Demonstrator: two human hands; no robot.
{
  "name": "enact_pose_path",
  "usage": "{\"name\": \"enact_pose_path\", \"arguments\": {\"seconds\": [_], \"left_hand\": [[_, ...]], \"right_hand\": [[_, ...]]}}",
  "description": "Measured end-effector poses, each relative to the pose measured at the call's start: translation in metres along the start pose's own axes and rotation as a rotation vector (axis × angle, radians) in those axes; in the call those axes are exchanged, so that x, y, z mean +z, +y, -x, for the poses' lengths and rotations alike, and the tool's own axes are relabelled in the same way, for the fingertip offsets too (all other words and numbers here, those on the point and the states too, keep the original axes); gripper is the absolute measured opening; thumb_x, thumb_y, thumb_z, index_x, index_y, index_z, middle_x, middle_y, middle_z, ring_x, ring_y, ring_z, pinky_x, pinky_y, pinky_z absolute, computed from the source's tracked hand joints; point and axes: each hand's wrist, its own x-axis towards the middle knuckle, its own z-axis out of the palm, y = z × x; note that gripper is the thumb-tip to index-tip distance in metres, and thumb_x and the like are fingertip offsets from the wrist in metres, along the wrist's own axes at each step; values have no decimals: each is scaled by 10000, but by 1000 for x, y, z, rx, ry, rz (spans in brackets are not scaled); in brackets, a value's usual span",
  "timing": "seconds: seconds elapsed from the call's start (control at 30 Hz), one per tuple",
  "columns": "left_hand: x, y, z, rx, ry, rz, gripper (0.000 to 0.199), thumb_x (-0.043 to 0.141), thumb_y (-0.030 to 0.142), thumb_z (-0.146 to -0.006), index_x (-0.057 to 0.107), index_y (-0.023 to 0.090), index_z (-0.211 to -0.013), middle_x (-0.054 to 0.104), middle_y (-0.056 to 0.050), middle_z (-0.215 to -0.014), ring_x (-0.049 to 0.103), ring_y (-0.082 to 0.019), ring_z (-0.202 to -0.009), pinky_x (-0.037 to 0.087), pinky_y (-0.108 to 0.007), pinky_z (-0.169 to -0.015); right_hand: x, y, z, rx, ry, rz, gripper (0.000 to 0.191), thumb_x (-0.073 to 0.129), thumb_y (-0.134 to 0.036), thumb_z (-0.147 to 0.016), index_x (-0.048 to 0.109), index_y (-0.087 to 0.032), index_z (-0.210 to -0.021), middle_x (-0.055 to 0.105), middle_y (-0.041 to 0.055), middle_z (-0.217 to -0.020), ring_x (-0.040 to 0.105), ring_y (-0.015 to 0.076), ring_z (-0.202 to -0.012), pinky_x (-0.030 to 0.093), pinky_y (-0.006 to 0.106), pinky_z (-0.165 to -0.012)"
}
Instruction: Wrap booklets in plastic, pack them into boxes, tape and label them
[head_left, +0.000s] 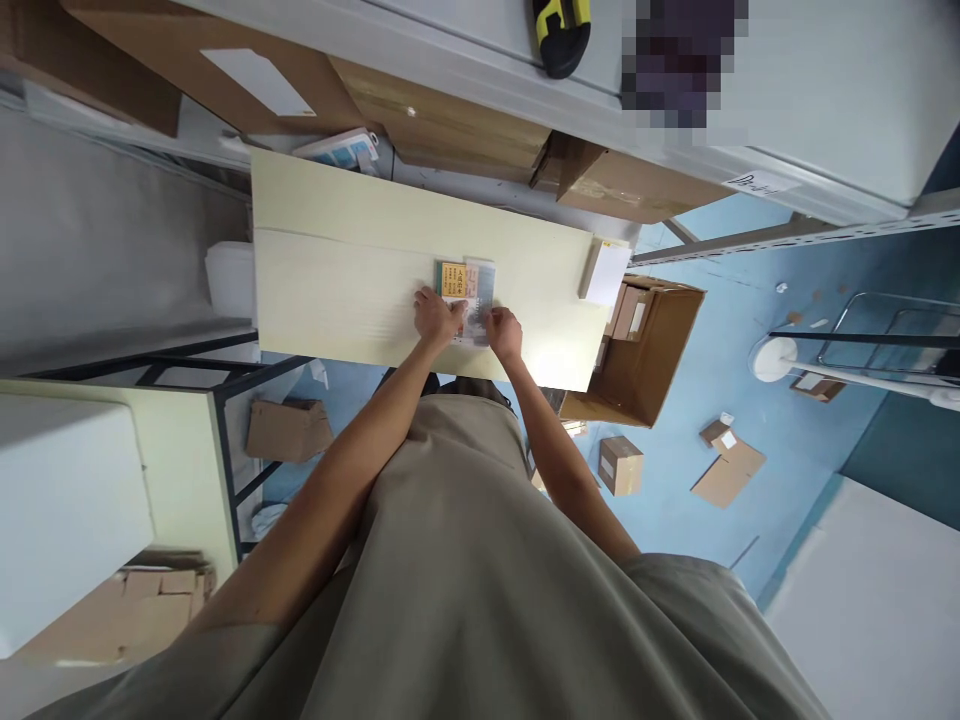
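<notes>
A small book (453,278) with an orange-yellow cover and dark printed characters lies on the pale table. A clear, greyish plastic sleeve (481,285) overlaps its right side; whether the book is partly inside it I cannot tell. My left hand (437,317) grips the book's lower left part, thumb across the cover and fingers at the left edge. At the sleeve's lower right edge, my right hand (504,332) is closed in a pinch on the film. Its fingertips are partly hidden.
The pale yellow table (540,240) carries a thin white sheet (330,290) at left and a white box (605,271) at its right end. An open carton (660,350) stands beyond that end. Behind runs a shelf holding cartons (450,120) and a yellow-black tool (562,35).
</notes>
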Motion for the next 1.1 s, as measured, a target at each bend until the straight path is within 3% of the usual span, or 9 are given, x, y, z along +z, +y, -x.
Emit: {"name": "enact_pose_path", "arguments": {"seconds": [0.3,0.4,0.5,0.57,0.67,0.77,0.87,0.93,1.1], "left_hand": [[-18,2,4,8,5,16,636,921,431,-773,569,142,-1217,606,-280,-1342,606,-507,-1294,507,-540,-1057],[-35,3,16,148,-41,45,402,839,400,-866,623,194,-1135,622,-206,-1331,657,-420,-1224,523,-492,-1041],[-52,4,40,344,-194,81,196,760,387,-940,669,236,-1025,690,-121,-1189,703,-322,-1072,535,-449,-1033],[-59,5,60,406,-271,59,292,831,419,-884,685,235,-1056,702,-125,-1188,709,-328,-1076,536,-443,-1033],[-61,5,83,427,-279,19,549,925,372,-786,656,206,-1234,630,-200,-1395,658,-402,-1267,536,-446,-1036],[-59,2,90,426,-268,-13,515,815,228,-865,608,177,-1334,578,-233,-1475,639,-412,-1319,541,-446,-1024],[-60,-3,88,451,-271,-63,473,688,132,-896,600,177,-1359,605,-218,-1452,654,-398,-1306,546,-447,-1030],[-62,-8,86,473,-258,-52,490,653,116,-897,600,187,-1379,612,-202,-1465,645,-387,-1330,545,-439,-1050],[-73,-24,84,439,-246,80,508,649,137,-910,621,213,-1412,654,-166,-1456,699,-341,-1222,540,-414,-1056]], "right_hand": [[-7,-5,-15,37,-91,-259,168,630,-334,-998,711,-188,-975,821,81,-970,800,214,-876,629,337,-831],[-14,-11,-9,-32,-111,-285,154,667,-348,-963,697,-205,-914,812,58,-919,797,208,-827,631,333,-817],[-16,-25,1,-93,-89,-225,123,710,-329,-927,679,-222,-874,815,57,-926,798,225,-874,629,342,-839],[-17,-37,8,-118,-81,-178,113,710,-309,-928,661,-227,-867,814,57,-927,795,229,-882,625,348,-848],[-20,-53,19,-174,-91,-85,95,670,-287,-970,644,-222,-906,802,55,-934,786,222,-851,624,358,-850],[-30,-65,21,-306,-108,79,78,619,-273,-1019,659,-207,-1009,792,91,-1016,786,256,-930,630,417,-915],[-42,-77,4,-543,-89,189,173,560,-181,-1032,684,-198,-1152,726,158,-1329,685,332,-1313,567,544,-1121],[-49,-85,-19,-717,-159,180,222,576,-104,-999,714,-225,-1124,668,110,-1460,527,314,-1520,446,577,-1275],[-48,-104,-95,-935,-425,316,174,698,-76,-949,752,-233,-899,768,2,-1193,534,272,-1520,284,624,-1359]]}}
